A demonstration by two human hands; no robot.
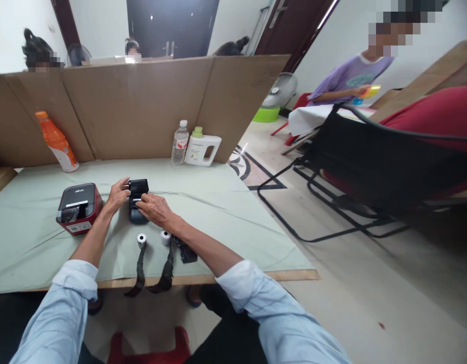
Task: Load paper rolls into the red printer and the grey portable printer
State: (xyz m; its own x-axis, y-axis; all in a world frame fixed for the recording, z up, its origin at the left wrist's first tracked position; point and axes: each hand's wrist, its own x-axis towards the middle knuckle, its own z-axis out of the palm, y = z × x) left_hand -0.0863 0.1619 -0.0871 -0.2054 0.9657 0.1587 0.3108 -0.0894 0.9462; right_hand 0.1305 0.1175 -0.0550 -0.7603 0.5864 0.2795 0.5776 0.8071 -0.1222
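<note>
While both our hands are on the small black printer (138, 201), we judge that the work wants a steady base more than force — the left hand (118, 195) braces the printer's left side so it cannot slide on the green cloth (218, 212), and the right hand (153, 208) works from above with a light touch near the raised lid. We would keep the printer flat on the cloth and press only with the fingertips, since the lid looks like a thin hinged part that could be strained.

The printer sits on the cloth directly between our hands: the left hand touches its left edge with curled fingers, and the right hand lies across its front and top, fingers bent over it. Neither hand lifts it; whether the right fingers pinch anything small we cannot tell.

Just nearer to us than the printer stand two small paper rolls (141, 238), and beside them lie dark straps (140, 268) that hang over the table's front edge. Left of the printer, close by, rests a red and black machine (79, 207). Beyond the printer — against the cardboard screen (142, 106) — stand a clear water bottle (179, 142) and a white jug (202, 147), with an orange bottle (57, 142) far to the left.
</note>
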